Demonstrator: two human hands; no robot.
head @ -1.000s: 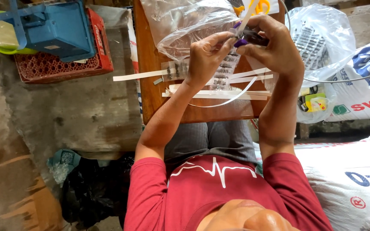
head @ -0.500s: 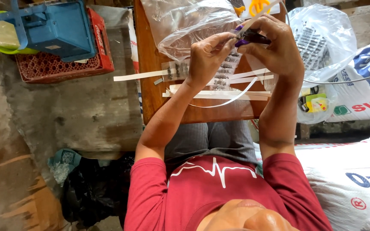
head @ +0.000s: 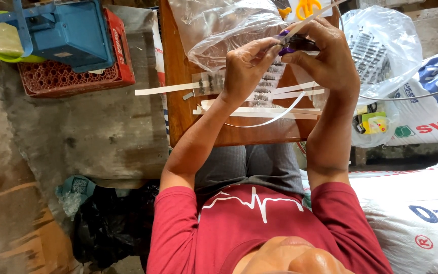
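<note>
My left hand [head: 244, 68] and my right hand [head: 328, 58] meet above a wooden table [head: 178, 76]. My right hand grips a small purple-handled tool [head: 286, 44]. The fingertips of my left hand pinch the lower end of a thin white strip [head: 313, 18] right at the tool's tip; the strip slants up to the right. Several more white strips [head: 259, 110] lie flat on the table under my hands. A clear plastic bag [head: 224, 28] lies behind my left hand.
Orange-handled scissors [head: 307, 7] lie at the table's far edge. A blue box [head: 72, 33] stands on a red crate [head: 77, 78] to the left. White sacks [head: 422, 213] and a clear bag of small parts [head: 376, 50] crowd the right. A black bag [head: 107, 228] lies lower left.
Both hands have shifted slightly away from me with the tool, and the white strip now points further up to the right.
</note>
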